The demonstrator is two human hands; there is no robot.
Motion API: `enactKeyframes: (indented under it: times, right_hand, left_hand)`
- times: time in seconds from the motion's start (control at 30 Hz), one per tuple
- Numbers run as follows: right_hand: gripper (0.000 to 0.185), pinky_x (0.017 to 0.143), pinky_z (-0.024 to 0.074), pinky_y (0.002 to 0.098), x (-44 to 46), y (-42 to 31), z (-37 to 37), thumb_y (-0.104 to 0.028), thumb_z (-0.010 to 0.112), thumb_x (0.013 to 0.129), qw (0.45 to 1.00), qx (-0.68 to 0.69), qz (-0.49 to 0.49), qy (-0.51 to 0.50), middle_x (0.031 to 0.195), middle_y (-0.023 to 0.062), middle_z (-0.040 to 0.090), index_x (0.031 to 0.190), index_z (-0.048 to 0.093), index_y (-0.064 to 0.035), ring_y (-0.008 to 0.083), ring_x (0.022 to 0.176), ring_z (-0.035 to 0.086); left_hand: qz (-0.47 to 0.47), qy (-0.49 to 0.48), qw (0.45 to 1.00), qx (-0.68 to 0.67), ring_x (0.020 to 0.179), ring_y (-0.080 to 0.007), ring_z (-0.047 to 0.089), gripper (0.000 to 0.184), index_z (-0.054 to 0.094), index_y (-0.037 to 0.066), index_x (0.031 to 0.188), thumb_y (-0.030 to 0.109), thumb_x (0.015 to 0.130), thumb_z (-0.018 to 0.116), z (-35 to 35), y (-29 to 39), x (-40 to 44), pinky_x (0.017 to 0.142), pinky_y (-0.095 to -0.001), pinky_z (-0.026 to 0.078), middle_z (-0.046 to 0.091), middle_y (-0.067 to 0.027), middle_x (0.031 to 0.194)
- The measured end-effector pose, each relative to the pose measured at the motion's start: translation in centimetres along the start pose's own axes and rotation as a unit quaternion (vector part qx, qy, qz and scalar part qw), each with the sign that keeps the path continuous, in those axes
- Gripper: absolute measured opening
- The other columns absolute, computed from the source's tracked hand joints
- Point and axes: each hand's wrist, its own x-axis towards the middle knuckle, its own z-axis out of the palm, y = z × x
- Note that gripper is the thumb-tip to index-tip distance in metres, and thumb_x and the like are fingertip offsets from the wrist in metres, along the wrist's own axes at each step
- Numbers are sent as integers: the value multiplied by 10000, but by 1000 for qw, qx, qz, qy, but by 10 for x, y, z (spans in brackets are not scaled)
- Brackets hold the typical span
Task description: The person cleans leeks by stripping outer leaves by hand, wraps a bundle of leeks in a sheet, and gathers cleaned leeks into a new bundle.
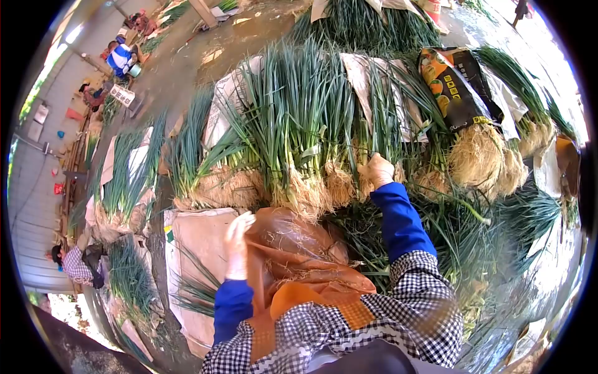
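Note:
My right hand (377, 171) is closed around the pale lower stems of some spring onions (379, 128), just above their roots. Its fingers are partly hidden. My left hand (237, 234) is raised beside the orange-brown apron (280, 237) over my lap, fingers stretched out and holding nothing. In front of me lie several root-on bunches of spring onions (293, 106), green leaves pointing away. Their tangled, straw-coloured roots (302, 190) face me.
Loose spring onions (448, 230) lie at my right. A black and orange printed sack (458, 90) covers a large bunch. Flat pinkish sacking (202, 249) is at my left. Other people, one in a blue and white top (119, 59), sit along the left side.

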Motion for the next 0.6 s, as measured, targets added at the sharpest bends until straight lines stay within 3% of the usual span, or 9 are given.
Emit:
enactKeyframes:
  times: [0.1,0.17,0.23,0.27,0.3,0.33,0.37,0.53,0.6]
  right_hand:
    - [228,561,469,304,-23,28,-42,-291,609,771,948,300,-46,97,664,52,607,866,625,-85,190,632,602]
    - [209,560,465,287,-71,40,-109,-209,590,777,862,505,-23,-27,666,19,598,908,636,-53,156,619,574]
    - [204,572,472,315,-106,53,-104,-191,586,778,613,781,-53,-107,698,-2,610,879,631,-19,140,581,544]
    - [208,599,484,338,-109,58,-73,-204,590,780,689,723,-36,-29,719,-2,611,864,634,-20,146,591,560]
    - [179,614,494,364,-88,71,-16,-205,573,788,649,755,-50,-79,739,51,639,847,634,-48,217,599,599]
    - [162,616,494,383,-93,68,3,-212,566,789,865,496,-63,33,745,88,641,836,632,-72,262,632,608]
    - [146,619,493,402,-93,66,15,-220,559,790,972,173,-76,141,751,126,643,825,629,-96,308,665,616]
    - [198,578,486,340,-114,76,-4,-340,604,795,941,225,-17,253,727,60,645,771,616,-144,254,673,624]
    - [376,606,491,352,-111,66,-26,-492,603,765,969,193,6,152,741,78,650,787,638,-118,266,712,635]
  left_hand:
    - [15,-127,992,13,976,-195,590,297,552,-41,1109,172,936,437,59,25,10,901,-288,446,615,-129,1043]
    - [49,-200,978,-15,938,-196,608,291,558,-42,1108,162,932,449,87,6,18,882,-296,458,630,-124,1022]
    - [-4,-251,963,-94,953,-189,603,283,565,-26,1104,167,930,455,121,1,12,883,-298,453,627,-118,1040]
    - [-56,-271,954,-118,960,-188,600,279,568,-18,1102,171,929,456,136,-5,9,881,-300,452,624,-111,1051]
    - [-108,-287,941,-140,967,-186,597,276,570,-10,1100,175,929,458,149,-15,4,878,-301,450,621,-105,1062]
    - [-120,-302,934,-152,967,-177,594,273,570,0,1099,183,929,461,155,-38,0,870,-299,450,616,-89,1071]
    - [-115,-313,930,-153,954,-172,595,271,567,2,1105,178,930,460,164,-53,-7,863,-297,452,616,-86,1059]
    - [-160,-298,929,-150,870,-144,604,254,581,-3,1084,160,923,471,157,-82,-17,786,-250,474,628,-84,974]
    - [-165,-272,938,-138,807,-112,602,233,606,3,1036,162,920,481,158,-74,-13,739,-220,480,635,-60,889]
